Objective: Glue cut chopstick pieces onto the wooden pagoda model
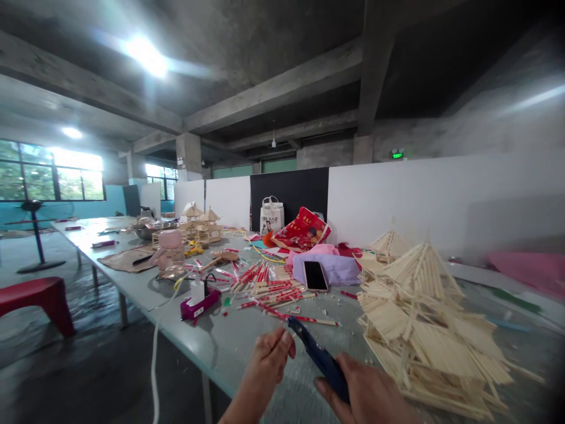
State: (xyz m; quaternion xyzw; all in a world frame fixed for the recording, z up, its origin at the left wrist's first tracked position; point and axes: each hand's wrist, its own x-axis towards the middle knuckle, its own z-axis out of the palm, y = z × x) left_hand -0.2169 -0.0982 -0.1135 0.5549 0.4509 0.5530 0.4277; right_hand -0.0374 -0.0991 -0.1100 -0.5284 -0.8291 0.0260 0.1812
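Observation:
My right hand (368, 391) is wrapped round a long dark blue hand tool (321, 357), which slants up and left; its exact kind is not clear. Close to the tool's tip, my left hand (268, 360) has its fingers pinched together, and anything between them is too small to make out. To the right of both hands stands a tiered pavilion model (424, 330) built of thin wooden sticks, with pointed roofs. Beyond my fingers lies a loose spread of chopsticks (273, 288) in red-and-white paper wrappers.
A phone (315, 275) leans on purple cloth (348, 269). Left of the sticks are a purple power strip (200, 305), with a white cable (155, 359) hanging off the edge, and a pink-lidded jar (170, 259). Smaller stick models (200, 227) stand farther back. A red stool (39, 297) is beside the table.

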